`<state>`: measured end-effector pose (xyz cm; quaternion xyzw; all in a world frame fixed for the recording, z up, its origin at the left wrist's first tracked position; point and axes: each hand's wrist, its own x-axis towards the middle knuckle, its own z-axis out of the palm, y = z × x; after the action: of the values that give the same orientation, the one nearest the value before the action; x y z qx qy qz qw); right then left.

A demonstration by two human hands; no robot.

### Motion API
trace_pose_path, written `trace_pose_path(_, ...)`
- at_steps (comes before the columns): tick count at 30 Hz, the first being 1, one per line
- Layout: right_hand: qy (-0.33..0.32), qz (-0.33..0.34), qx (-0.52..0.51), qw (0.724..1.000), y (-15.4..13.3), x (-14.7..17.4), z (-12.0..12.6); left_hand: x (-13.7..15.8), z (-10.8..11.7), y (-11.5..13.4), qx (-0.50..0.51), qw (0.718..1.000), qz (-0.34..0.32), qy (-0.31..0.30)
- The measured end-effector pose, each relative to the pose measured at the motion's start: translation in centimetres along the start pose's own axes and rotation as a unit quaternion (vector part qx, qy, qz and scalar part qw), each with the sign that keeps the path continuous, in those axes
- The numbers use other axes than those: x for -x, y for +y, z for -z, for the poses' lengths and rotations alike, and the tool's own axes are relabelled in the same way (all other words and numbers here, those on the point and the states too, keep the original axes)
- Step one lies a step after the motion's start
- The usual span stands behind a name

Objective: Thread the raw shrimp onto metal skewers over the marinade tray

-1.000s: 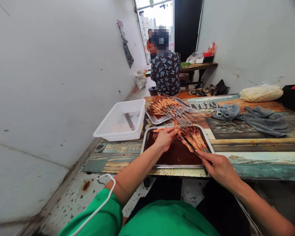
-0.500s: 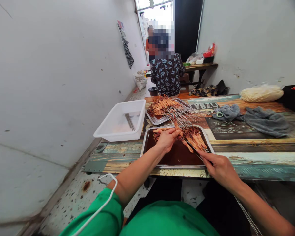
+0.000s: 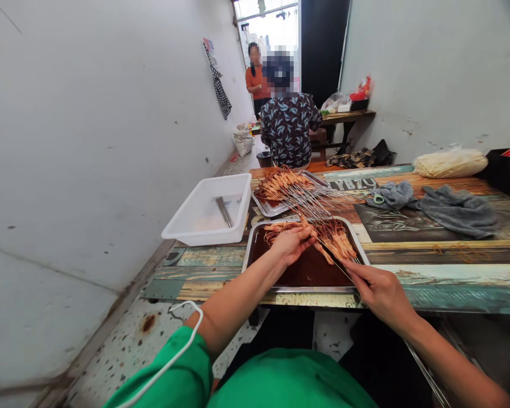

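Over a metal tray (image 3: pixel 304 289) of brown liquid, my left hand (image 3: pixel 291 242) pinches a long, pale-orange piece of meat (image 3: pixel 321 249) that hangs downward. At the tray's right front corner my right hand (image 3: pixel 376 286) is closed on thin metal skewers (image 3: pixel 425 371), whose long ends trail below the wrist. One skewer reaches from the right fingers to the meat in the left hand; its tip is hidden. Several skewered meat pieces (image 3: pixel 338 241) lie along the tray's right side, with dark stringy ends. Behind, a second tray (image 3: pixel 270 209) bears a heap of skewered meat (image 3: pixel 284 184).
A white plastic tub (image 3: pixel 204 235) holding metal skewers (image 3: pixel 224 211) stands left of the trays. Grey cloths (image 3: pixel 457 209) and a bagged pale bundle (image 3: pixel 450 162) lie to the right. Beyond the table sits a person in a patterned shirt (image 3: pixel 287 127); another in orange (image 3: pixel 257 82) stands farther back.
My left fingers have shifted slightly on the meat, and its upper end sits lower. My right hand stays almost in place. The person in orange has moved left.
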<state>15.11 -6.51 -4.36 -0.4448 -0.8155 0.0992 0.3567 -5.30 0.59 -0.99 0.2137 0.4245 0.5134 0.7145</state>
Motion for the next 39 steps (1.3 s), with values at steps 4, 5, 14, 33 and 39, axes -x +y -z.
trace_pose_path(4, -0.003, 0.006, -0.005, 1.000, 0.0, 0.0, 0.0, -0.1, -0.1, 0.1, 0.019, 0.999, 0.036, 0.019)
trace_pose_path(5, -0.002, 0.007, -0.006, 1.000, 0.0, 0.0, 0.0, -0.1, -0.1, 0.1, 0.020, 0.999, 0.034, 0.019)
trace_pose_path(14, 0.002, -0.004, -0.015, 1.000, 0.3, 0.2, -0.1, 0.4, -0.5, -0.2, 0.008, 1.000, 0.023, 0.010)
trace_pose_path(33, 0.013, -0.008, 0.003, 1.000, 0.3, 0.0, 0.0, 1.3, -1.3, -0.6, 0.006, 0.999, -0.036, 0.017)
trace_pose_path(39, 0.016, -0.008, 0.010, 1.000, -0.1, -0.2, 0.1, 1.1, -1.5, -1.3, 0.007, 0.999, -0.026, 0.018)
